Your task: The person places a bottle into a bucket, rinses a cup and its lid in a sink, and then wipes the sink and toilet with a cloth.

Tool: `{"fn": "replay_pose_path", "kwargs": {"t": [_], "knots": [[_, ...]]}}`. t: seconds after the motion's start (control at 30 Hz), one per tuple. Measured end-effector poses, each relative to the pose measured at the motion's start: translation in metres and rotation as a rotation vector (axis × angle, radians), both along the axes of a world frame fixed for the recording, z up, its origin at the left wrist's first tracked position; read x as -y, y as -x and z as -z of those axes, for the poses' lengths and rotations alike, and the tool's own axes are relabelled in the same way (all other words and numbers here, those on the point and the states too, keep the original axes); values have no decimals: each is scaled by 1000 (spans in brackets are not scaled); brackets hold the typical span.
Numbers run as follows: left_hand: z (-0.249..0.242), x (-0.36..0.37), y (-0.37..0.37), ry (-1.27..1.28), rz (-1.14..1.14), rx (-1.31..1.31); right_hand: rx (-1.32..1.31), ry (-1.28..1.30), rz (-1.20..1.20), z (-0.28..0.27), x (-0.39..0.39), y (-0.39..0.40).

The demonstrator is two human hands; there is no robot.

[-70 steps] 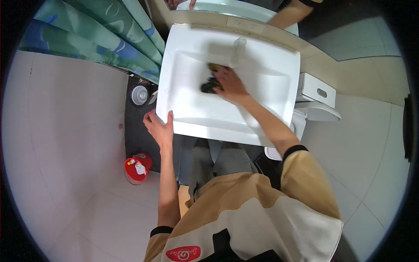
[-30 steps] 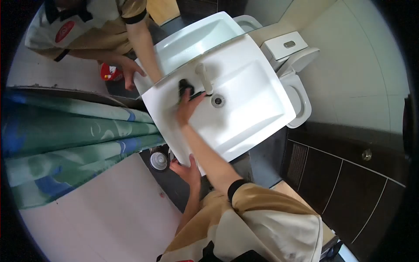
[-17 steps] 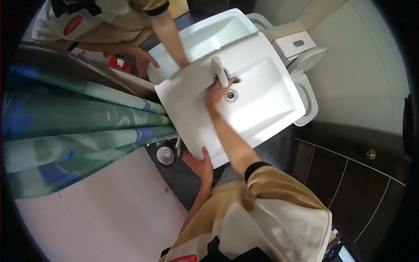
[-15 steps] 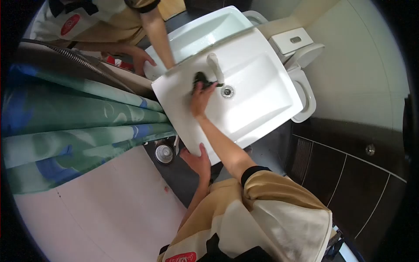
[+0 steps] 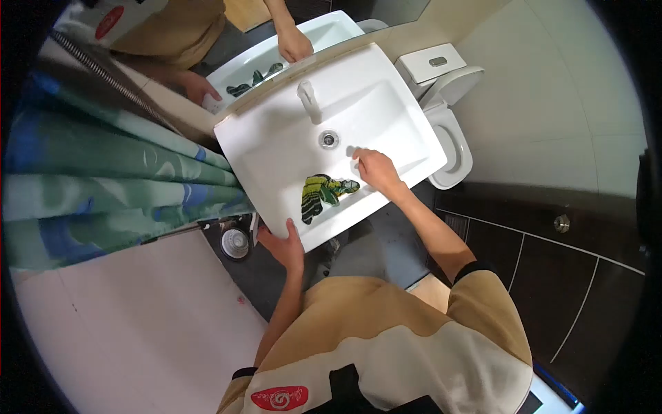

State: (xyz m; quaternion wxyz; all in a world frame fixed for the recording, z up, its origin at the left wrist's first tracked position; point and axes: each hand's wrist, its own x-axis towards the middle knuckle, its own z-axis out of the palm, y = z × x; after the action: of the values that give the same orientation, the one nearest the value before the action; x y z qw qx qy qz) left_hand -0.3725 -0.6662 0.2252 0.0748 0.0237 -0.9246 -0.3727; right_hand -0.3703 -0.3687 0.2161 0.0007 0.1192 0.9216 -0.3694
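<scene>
A crumpled cloth (image 5: 318,196) with green, yellow and black stripes lies in the front part of the white sink (image 5: 258,155), apart from both hands. My right hand (image 5: 378,172) is over the basin to the right of the cloth. Its fingers are curled together with the fingertips pointing left, near a small grey spot that may be a shadow. Whether anything is between them is hidden. My left hand (image 5: 284,250) grips the sink's front left corner, thumb on the rim and fingers around the side. The drain (image 5: 329,139) sits below the faucet (image 5: 308,102).
A mirror (image 5: 396,15) behind the sink reflects my arms and the cloth. The toilet (image 5: 452,155) stands at the right with its lid raised. A green and blue shower curtain (image 5: 124,200) hangs at the left, near a round floor drain (image 5: 235,243).
The cloth, earlier under my right hand beside the faucet, now lies loose nearer the front. My right hand has moved right and off it. My left hand stays at the sink's corner.
</scene>
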Motion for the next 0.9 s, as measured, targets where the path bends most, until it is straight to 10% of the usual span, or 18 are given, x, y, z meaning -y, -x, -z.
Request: {"fn": "replay_pose_path", "kwargs": {"t": [0.2,0.3,0.53,0.73,0.9], "knots": [[-2,8,-2,-73,-24,40,88,-21,-367,-14,85,16],[-1,9,-1,-33,-15,8,-43,-150,-418,55,43,5],[-7,6,3,17,-79,15,-44,-763,-702,4,-159,1],[10,-9,6,-10,-132,-53,-319,-636,-240,29,-139,66],[3,-22,3,8,-135,-113,-167,-474,-824,-6,-194,0]]}}
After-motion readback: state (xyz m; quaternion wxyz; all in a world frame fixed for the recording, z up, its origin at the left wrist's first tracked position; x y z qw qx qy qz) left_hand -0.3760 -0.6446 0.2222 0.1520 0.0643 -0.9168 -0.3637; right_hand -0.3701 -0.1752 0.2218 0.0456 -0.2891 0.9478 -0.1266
